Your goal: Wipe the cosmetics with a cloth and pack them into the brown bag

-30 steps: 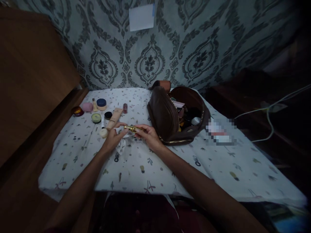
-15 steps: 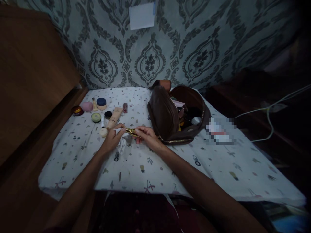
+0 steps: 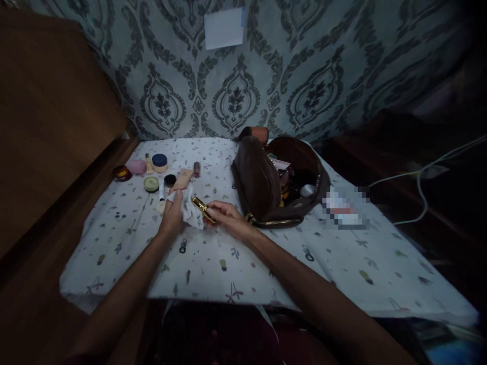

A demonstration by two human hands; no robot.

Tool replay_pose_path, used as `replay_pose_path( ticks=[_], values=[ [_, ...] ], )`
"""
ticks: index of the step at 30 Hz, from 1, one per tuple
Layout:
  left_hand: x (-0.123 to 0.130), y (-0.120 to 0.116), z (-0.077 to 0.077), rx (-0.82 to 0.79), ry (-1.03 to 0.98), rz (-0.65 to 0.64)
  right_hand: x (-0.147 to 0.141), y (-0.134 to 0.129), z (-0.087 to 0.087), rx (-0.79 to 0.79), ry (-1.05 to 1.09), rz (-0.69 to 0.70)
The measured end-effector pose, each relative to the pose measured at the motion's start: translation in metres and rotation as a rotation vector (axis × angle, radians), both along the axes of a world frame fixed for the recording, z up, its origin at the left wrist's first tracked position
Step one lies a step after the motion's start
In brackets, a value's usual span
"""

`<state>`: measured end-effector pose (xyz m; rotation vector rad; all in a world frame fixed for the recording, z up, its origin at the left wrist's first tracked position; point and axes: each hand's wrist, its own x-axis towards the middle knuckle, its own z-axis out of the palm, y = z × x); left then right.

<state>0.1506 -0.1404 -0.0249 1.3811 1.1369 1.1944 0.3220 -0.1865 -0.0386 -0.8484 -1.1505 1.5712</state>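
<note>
My right hand (image 3: 227, 219) pinches a shiny gold lipstick tube (image 3: 203, 208), tilted with its far end up and to the left. Close beside it, my left hand (image 3: 173, 215) is closed on a crumpled white cloth (image 3: 190, 210), which spreads toward the tube. Just beyond my left hand lies a beige squeeze tube (image 3: 183, 178), its lower part hidden by the hand. A small white tube (image 3: 162, 191) and a cream round item, partly covered, are next to that hand.
Jars and cosmetics stand at the back left: a blue-lidded jar (image 3: 160, 162), a green-topped jar (image 3: 151, 184), a black pot (image 3: 170, 180), a pink item (image 3: 137, 166) and an amber jar (image 3: 122, 173). An unzipped brown bag (image 3: 254, 177) full of items sits right of my hands.
The gold tube has turned to a steeper slant, and my left fingers have come off its end. The white cloth is now raised and spread in my left hand.
</note>
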Motion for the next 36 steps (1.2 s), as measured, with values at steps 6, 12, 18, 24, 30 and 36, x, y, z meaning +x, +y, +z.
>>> replay_pose_path(
  ticks=[6, 12, 18, 24, 30, 36],
  values=[
    [0.007, -0.014, 0.004, 0.197, 0.089, -0.182, -0.003, -0.003, 0.001, -0.011, -0.061, 0.095],
    [0.002, -0.014, 0.006, 0.313, 0.292, -0.131, -0.010, -0.005, -0.005, 0.012, -0.124, 0.116],
    [0.007, -0.014, 0.000, 0.071, 0.160, -0.057, -0.018, -0.006, -0.013, 0.137, -0.139, -0.041],
    [0.011, -0.017, -0.008, 0.062, 0.076, -0.225, -0.018, -0.002, -0.013, 0.095, -0.078, -0.144],
    [0.008, -0.017, -0.014, 0.125, 0.101, -0.553, -0.012, 0.004, -0.014, 0.108, -0.055, -0.286],
    [0.000, -0.006, -0.026, 0.332, 0.353, -0.588, -0.011, 0.002, -0.016, 0.019, -0.059, -0.233]
  ],
)
